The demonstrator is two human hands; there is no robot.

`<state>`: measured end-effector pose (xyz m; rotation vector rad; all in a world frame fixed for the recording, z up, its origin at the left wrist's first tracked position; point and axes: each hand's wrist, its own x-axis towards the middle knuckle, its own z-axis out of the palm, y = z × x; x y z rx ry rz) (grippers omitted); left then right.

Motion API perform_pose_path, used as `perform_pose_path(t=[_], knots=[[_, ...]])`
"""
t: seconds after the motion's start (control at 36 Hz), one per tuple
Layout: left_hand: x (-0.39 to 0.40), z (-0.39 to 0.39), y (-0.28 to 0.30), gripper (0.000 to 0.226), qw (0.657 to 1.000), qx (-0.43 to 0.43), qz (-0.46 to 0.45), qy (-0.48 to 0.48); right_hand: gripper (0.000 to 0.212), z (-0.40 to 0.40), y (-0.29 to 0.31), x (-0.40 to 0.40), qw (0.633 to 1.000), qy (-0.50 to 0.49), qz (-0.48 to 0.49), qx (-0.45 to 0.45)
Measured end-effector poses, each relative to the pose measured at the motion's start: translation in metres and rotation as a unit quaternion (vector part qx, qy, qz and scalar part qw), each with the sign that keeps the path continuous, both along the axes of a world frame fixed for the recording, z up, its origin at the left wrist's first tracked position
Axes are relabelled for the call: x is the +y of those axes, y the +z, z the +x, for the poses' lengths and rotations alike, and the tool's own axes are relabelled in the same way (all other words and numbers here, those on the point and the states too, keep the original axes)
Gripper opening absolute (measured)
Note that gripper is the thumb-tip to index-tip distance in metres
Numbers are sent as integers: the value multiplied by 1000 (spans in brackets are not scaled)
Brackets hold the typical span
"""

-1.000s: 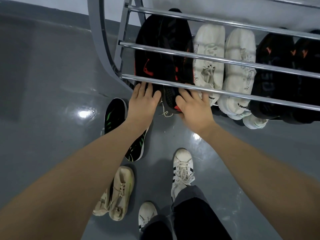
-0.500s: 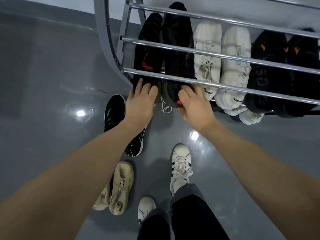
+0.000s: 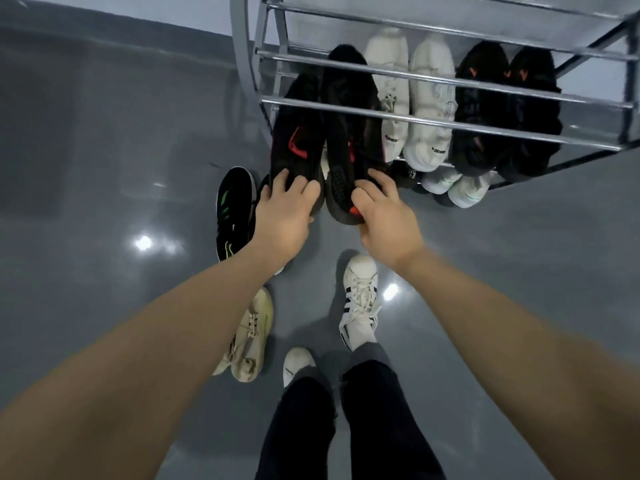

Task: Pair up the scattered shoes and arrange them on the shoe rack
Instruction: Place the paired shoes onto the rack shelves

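As hands [image 3: 282,220] grip shoes [image 3: 298,143] (black)

Shiny metal rack [image 3: 440,121], glossy floor [image 3: 104,168]

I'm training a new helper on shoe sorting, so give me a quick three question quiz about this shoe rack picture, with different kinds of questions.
1. True or false: the left hand and the right hand each hold the heel of one of the black and red shoes.
2. Multiple choice: which pair sits directly right of those shoes on the shoe rack? A) white shoes B) green-striped shoes C) beige shoes
3. Fill in: the black shoe with green stripes and the beige shoes lie on the ____.

Key: 1 true; 2 A, the white shoes; 3 floor.
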<state>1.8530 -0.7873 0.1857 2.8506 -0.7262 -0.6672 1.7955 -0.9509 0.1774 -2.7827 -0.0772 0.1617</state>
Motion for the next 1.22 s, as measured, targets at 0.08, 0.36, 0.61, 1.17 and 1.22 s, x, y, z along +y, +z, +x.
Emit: perform_pose_path(t=[0.08,0.36,0.61,1.17,1.22], knots=[[10,-23,27,35,1000,25,18,-6,28,-23,27,9,1000,-2,18,16],[33,-82,126,40,996,37,49,-61,25,-87,128,17,994,-3,15,106],[31,-75,177,39,998,-4,-8,-61,19,-81,181,23,997,-20,4,74],[-25,44,131,37,969,-213,-37,-118,15,47,152,-25,997,-64,20,37],[-32,57,123,38,976,-186,-27,-112,13,61,140,-27,998,-62,23,21]])
